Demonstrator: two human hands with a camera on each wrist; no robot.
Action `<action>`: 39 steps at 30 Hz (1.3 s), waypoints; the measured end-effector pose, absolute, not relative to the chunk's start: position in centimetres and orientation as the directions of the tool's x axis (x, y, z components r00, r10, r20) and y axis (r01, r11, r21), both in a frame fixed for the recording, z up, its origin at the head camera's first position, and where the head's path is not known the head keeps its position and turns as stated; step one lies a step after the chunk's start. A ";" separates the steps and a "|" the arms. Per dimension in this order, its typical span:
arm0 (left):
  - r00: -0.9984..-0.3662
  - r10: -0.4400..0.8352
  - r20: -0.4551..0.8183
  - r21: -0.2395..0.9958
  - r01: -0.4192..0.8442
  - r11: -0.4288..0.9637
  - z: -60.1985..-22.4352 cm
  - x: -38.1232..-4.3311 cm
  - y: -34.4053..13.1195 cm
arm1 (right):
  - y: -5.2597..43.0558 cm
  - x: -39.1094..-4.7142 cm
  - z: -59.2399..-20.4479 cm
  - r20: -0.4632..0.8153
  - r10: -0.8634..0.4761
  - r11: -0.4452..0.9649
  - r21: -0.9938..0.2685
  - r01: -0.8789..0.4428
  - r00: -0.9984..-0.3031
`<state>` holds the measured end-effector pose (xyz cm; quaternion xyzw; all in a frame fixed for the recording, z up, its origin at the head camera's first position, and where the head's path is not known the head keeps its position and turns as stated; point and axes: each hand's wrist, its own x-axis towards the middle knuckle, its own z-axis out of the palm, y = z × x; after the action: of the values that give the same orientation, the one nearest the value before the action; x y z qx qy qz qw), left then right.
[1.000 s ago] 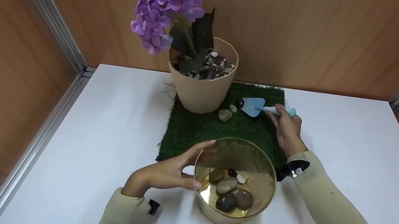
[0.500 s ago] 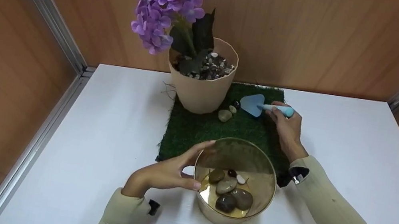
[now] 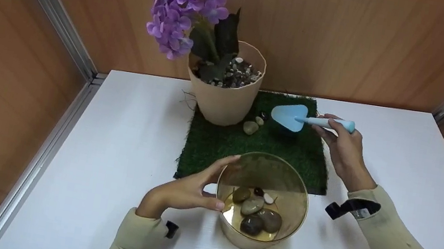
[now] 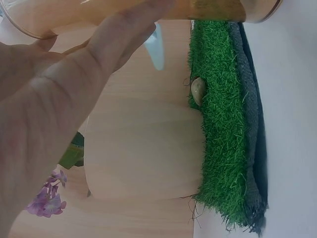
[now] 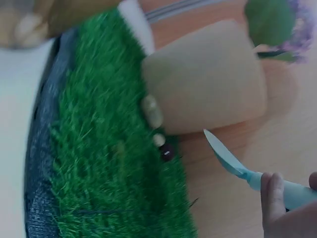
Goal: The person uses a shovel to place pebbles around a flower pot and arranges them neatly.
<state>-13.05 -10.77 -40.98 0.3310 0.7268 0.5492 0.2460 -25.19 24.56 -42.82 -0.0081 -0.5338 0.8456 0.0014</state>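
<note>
Trowel (image 3: 294, 117) shifted right; three mat stones (image 3: 250, 128), six bowl stones (image 3: 252, 206)

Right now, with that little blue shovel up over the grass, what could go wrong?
The blue shovel in the right hand might knock the small dark stone away. The flower pot stands close by, so a swing might bump it. The left hand holds just one side of the bowl, so a bump might tip it and spill the stones inside.
</note>
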 end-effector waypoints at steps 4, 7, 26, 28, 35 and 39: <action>-0.670 0.742 -0.004 0.961 0.203 0.188 -42.1 -13.4 -10.8 | 25.7 -23.4 -41.5 0.003 -0.024 -0.496 -0.868 0.009 -1.000; -0.672 0.740 -0.001 0.961 0.204 0.187 -42.6 -13.6 -10.9 | 26.3 -22.0 -40.6 0.024 -0.047 -0.546 -0.838 0.005 -0.999; -0.673 0.739 -0.015 0.959 0.200 0.202 -41.0 -13.0 -10.8 | 25.4 -15.9 -35.7 0.248 -0.295 -0.407 -0.906 -0.113 -0.923; -0.675 0.737 -0.022 0.957 0.199 0.212 -40.8 -12.9 -10.8 | 25.0 -15.4 -35.5 0.273 -0.340 -0.359 -0.922 -0.145 -0.900; -0.673 0.740 -0.013 0.960 0.197 0.197 -40.9 -12.9 -10.7 | 23.4 -13.6 -35.0 0.290 -0.463 -0.079 -0.955 -0.287 -0.838; -0.671 0.742 -0.011 0.962 0.197 0.192 -40.9 -13.0 -10.7 | 22.7 -13.2 -35.1 0.230 -0.485 0.067 -0.952 -0.299 -0.844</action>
<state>-12.98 -10.71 -40.91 0.3209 0.7309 0.5487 0.2484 -13.20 22.70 -35.09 0.2696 -0.7266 0.6276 -0.0743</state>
